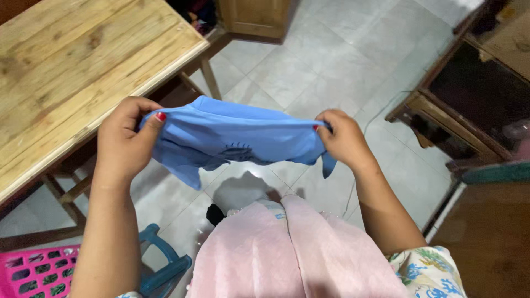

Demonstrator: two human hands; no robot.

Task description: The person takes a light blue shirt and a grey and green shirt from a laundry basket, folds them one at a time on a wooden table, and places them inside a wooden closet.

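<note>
the left hand (124,140) and right hand (343,138) pinch the blue garment (232,138) taut between them (thumb-and-finger holds only), so its slack middle may slip free.

Left hand (124,140) and right hand (342,138) stretch a blue garment (237,138) between them.

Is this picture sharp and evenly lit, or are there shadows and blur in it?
Head view: soft, even indoor light; the blue cloth held between the left hand and right hand is fairly sharp. A faint shadow and a pale sheen lie on the tiled floor beneath it. Straight edges of the wooden table lean, suggesting wide-angle distortion.
</note>
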